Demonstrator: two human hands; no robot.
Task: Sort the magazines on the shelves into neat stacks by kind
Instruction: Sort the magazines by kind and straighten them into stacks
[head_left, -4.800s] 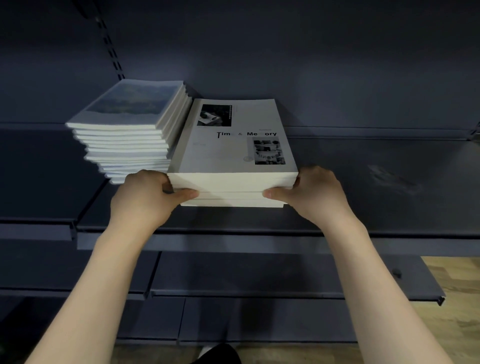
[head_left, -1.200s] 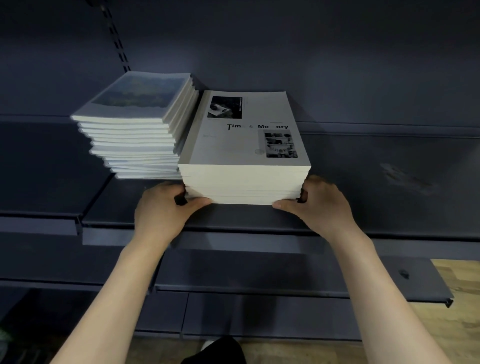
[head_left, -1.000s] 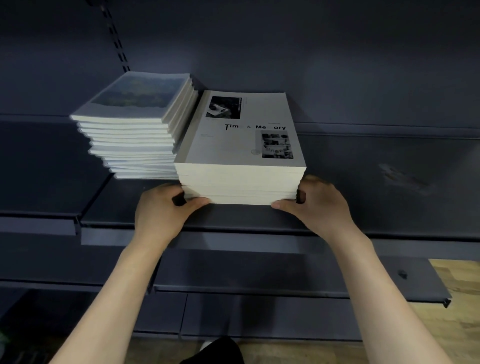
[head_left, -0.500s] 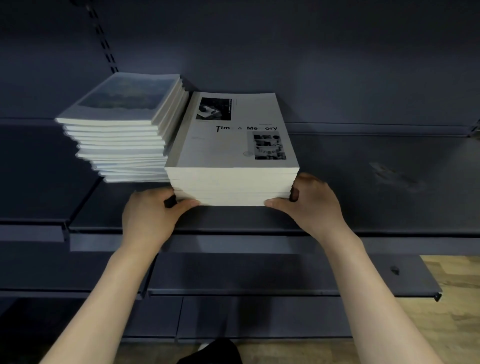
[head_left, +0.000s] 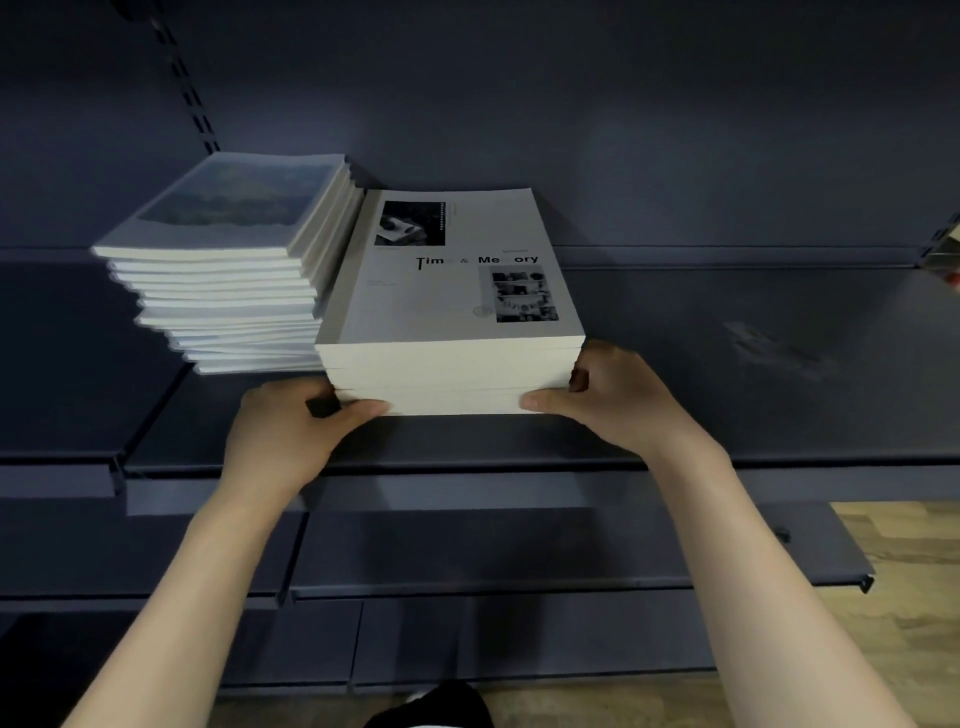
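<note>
Two stacks stand on the dark shelf (head_left: 727, 415). The "Time & Memory" stack (head_left: 452, 322) sits near the shelf's front edge, its sides and near face close to flush. Touching it on the left and set a little farther back is the landscape-cover stack (head_left: 223, 270), which is taller; its lower copies step out of line, so its near face is ragged.

The left hand (head_left: 283, 431) holds the near left corner of the "Time & Memory" stack, thumb along the bottom of the near face, fingers curled round the side. The right hand (head_left: 618, 400) holds the near right corner likewise. Each grip is therefore clamped on that stack.

Judgement: sorting by kind looks done for what is in view, since each stack shows one cover type on top. Remaining work appears to be squaring the landscape-cover stack. The lower shelves (head_left: 467, 551) show no magazines.
</note>
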